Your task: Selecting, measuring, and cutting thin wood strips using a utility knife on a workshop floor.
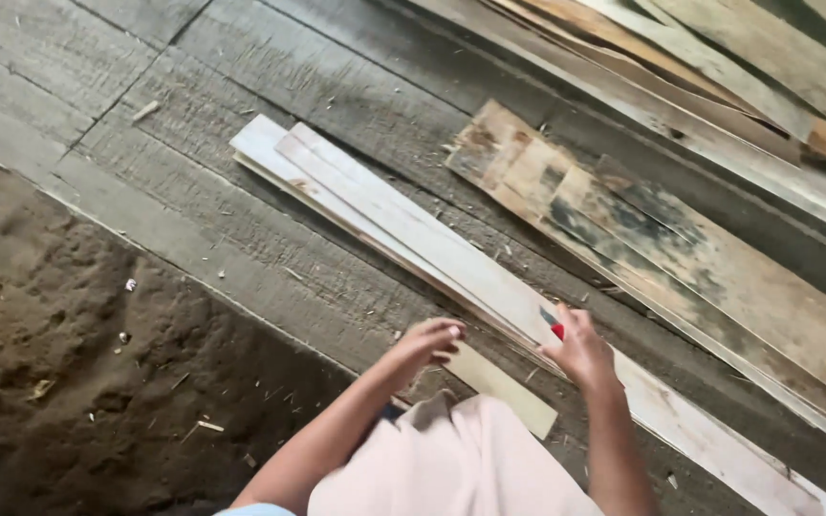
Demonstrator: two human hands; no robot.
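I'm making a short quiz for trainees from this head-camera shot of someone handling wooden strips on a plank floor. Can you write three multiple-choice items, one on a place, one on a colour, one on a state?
1. Where does the sawdust heap lie?
A. on the left of the view
B. on top of the stained boards
C. on the person's lap

2. What colour is the small tool by the right hand?
A. green
B. red and dark
C. yellow

3. What is the left hand doing?
A. hanging in the air, clear of everything
B. gripping a hammer
C. resting on a short pale strip

Key: 1 A, the brown heap fills the lower left beside the plank floor; 2 B, a red tip shows at the fingers; 3 C, the fingers lie on the strip's near end.
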